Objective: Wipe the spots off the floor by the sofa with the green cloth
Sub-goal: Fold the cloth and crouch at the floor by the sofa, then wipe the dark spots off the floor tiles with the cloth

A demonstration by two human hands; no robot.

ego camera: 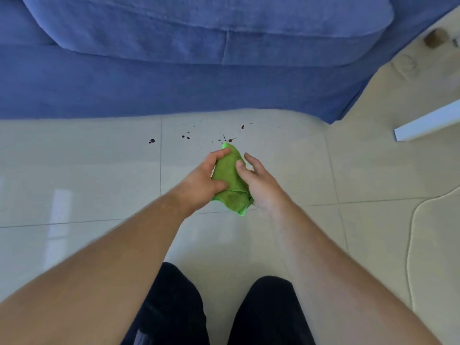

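A folded green cloth (228, 179) is held above the cream floor tiles, between both hands. My left hand (202, 180) grips its left side, thumb across the lower part and fingers curled over the top edge. My right hand (258, 181) holds the right side with its thumb on the cloth and its fingers spread. Several dark red spots (185, 137) are scattered on the floor just beyond the cloth, in front of the blue sofa (174, 78). One spot (151, 140) lies further left, another (242, 127) nearer the sofa.
The sofa base runs across the top of the view. A white table leg or board (428, 123) stands at the right. A cream rug edge (423, 220) curves at the lower right. My dark-trousered knees (224, 307) are at the bottom.
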